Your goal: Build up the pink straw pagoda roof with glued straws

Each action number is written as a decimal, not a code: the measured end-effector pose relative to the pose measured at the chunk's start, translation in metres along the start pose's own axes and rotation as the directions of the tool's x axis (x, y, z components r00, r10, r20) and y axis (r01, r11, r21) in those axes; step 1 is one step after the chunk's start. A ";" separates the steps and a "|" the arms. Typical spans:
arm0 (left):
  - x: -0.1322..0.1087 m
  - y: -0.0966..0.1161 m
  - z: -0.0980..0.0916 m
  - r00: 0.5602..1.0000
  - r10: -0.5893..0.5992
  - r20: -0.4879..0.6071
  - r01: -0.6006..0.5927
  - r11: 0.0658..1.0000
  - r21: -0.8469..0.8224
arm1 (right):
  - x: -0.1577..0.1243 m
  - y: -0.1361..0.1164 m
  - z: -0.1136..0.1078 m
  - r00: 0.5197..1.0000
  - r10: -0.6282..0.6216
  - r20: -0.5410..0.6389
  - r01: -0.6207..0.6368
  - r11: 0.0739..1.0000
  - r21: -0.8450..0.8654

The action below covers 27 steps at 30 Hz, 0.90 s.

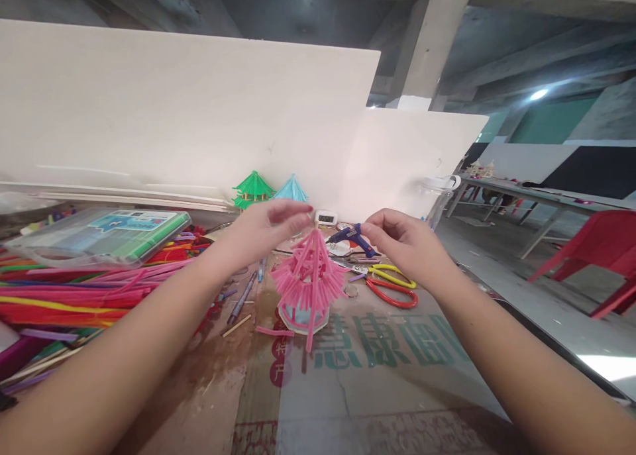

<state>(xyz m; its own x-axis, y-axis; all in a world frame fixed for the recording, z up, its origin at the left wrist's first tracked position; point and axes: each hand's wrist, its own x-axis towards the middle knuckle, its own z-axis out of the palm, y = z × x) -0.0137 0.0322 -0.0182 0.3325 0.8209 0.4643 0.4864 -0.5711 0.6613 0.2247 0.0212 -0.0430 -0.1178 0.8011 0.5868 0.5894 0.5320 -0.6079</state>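
My left hand (268,228) has thumb and fingers apart; lower, to its right, stands the pink model (309,281). My right hand (400,238) is at the blue glue gun (352,236); whether clamped, I cannot tell.

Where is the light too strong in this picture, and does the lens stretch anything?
Head view: the ceiling lamp glares and a floor patch at lower right is washed out; head view too: lens stretch seems to enlarge the left forearm and right forearm.
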 end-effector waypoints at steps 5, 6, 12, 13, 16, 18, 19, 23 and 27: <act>0.000 0.002 -0.018 0.925 0.022 -0.380 -0.050 0.997 -0.062 | 0.005 0.005 -0.003 1.000 0.015 0.000 -0.015 1.000 0.026; 0.000 0.002 -0.020 0.923 0.030 -0.384 -0.056 0.997 -0.055 | 0.004 0.004 -0.004 1.000 0.011 0.009 -0.011 1.000 0.018; 0.002 -0.001 -0.015 0.969 0.085 -0.233 -0.077 0.996 0.043 | 0.002 -0.005 -0.004 1.000 0.021 0.006 -0.021 0.999 0.042; 0.002 -0.001 -0.014 0.971 0.082 -0.226 -0.068 0.995 0.067 | 0.001 -0.005 -0.004 1.000 0.022 -0.007 -0.021 0.998 0.057; -0.002 0.006 -0.010 0.988 0.047 -0.144 -0.027 0.990 0.137 | 0.000 -0.008 -0.005 1.000 0.012 -0.025 -0.009 0.992 0.127; -0.008 0.014 -0.007 0.998 0.028 -0.049 -0.021 0.990 0.140 | -0.004 -0.012 -0.007 1.000 -0.006 0.002 0.006 0.973 0.229; -0.012 0.020 -0.004 0.999 0.029 -0.018 -0.026 0.993 0.111 | -0.008 -0.015 -0.008 0.999 -0.030 0.023 0.022 0.953 0.303; -0.030 0.040 0.013 0.987 0.051 0.151 -0.044 0.998 -0.047 | -0.025 -0.032 -0.012 0.966 -0.247 0.081 0.145 0.771 0.620; -0.039 0.048 0.029 0.910 0.100 0.403 0.017 0.961 -0.275 | -0.037 -0.043 -0.010 0.918 -0.374 0.131 0.155 0.643 0.750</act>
<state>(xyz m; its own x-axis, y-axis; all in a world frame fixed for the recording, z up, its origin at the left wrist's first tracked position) 0.0200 -0.0271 -0.0221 0.6769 0.6921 0.2505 0.2508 -0.5369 0.8055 0.2112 -0.0345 -0.0334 -0.4331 0.5729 0.6959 -0.2384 0.6717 -0.7014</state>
